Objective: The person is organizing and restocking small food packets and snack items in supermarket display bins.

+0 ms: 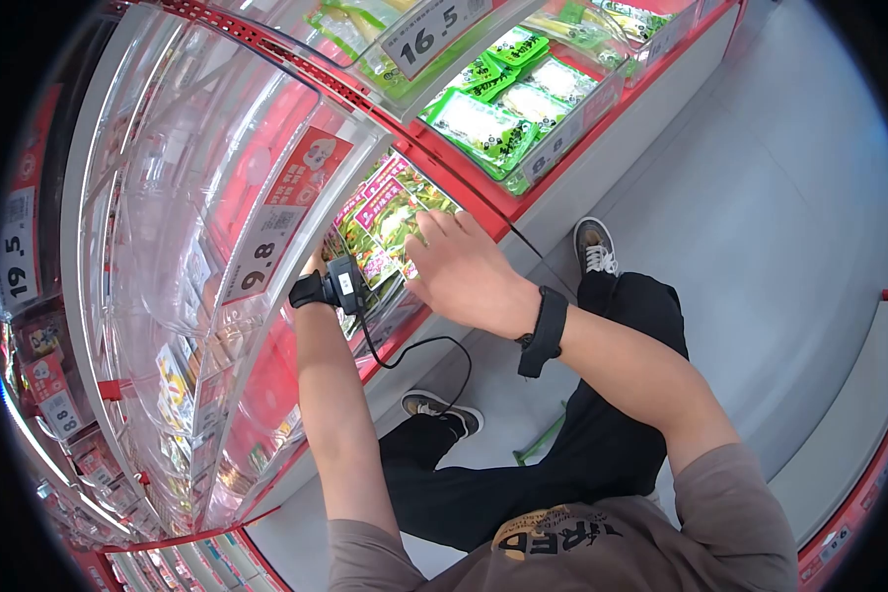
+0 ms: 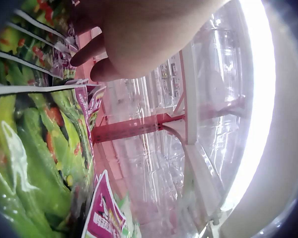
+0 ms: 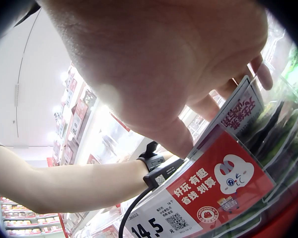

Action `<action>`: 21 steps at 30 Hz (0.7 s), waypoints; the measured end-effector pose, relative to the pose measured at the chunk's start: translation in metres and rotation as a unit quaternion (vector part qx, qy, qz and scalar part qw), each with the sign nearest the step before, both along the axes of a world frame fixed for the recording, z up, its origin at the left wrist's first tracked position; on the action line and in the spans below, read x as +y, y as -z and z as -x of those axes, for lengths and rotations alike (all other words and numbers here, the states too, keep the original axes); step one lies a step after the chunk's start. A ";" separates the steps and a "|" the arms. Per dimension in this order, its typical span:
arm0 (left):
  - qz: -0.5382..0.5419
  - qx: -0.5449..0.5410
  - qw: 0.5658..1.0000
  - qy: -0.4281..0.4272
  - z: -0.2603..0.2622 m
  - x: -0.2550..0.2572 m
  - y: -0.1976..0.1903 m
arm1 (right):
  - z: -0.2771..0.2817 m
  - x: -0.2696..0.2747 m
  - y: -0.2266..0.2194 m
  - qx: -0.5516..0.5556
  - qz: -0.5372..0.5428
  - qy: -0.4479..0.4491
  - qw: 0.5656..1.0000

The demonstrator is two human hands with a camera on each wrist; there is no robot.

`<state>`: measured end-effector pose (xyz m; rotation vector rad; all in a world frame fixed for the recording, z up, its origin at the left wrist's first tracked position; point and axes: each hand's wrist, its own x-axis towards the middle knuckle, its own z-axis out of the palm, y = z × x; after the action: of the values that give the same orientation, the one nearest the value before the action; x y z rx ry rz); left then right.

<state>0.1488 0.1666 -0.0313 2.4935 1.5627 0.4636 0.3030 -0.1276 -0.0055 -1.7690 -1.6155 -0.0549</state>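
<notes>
Packets with pink labels and green vegetable pictures (image 1: pixel 385 212) stand in a row in a clear-fronted shelf bin. My right hand (image 1: pixel 474 276) lies over their near right side, its fingers slightly bent across the printed face; in the right wrist view the hand (image 3: pixel 164 64) has its fingertips at the packet edges (image 3: pixel 243 111). Mostly hidden behind its wrist camera in the head view, my left hand (image 1: pixel 316 262) reaches in at the packets' left end. The left wrist view shows the hand (image 2: pixel 139 39) with loosely bent, parted fingers beside the upright packets (image 2: pixel 35 148).
A clear panel with a 9.8 price card (image 1: pixel 266 252) rises close on the left. Green-edged packets (image 1: pixel 483 128) fill the neighbouring bin, labelled 8.8. A 14.5 price card (image 3: pixel 188 198) fronts the bin under my right hand. A black cable (image 1: pixel 444 340) hangs from the left wrist camera.
</notes>
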 end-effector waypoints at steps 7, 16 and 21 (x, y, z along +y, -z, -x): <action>-0.050 0.025 0.997 0.059 0.015 0.008 0.014 | 0.001 0.001 0.000 -0.004 0.003 0.005 1.000; -0.025 -0.181 0.983 0.036 0.002 -0.029 0.006 | 0.001 0.002 0.004 0.007 -0.021 -0.005 1.000; -0.029 -0.039 0.995 0.082 -0.031 -0.077 -0.044 | 0.001 0.003 0.007 0.008 -0.027 -0.007 1.000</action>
<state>0.1795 0.0896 0.0130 2.5850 1.3219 0.5817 0.3020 -0.1241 -0.0120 -1.7128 -1.6005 -0.0756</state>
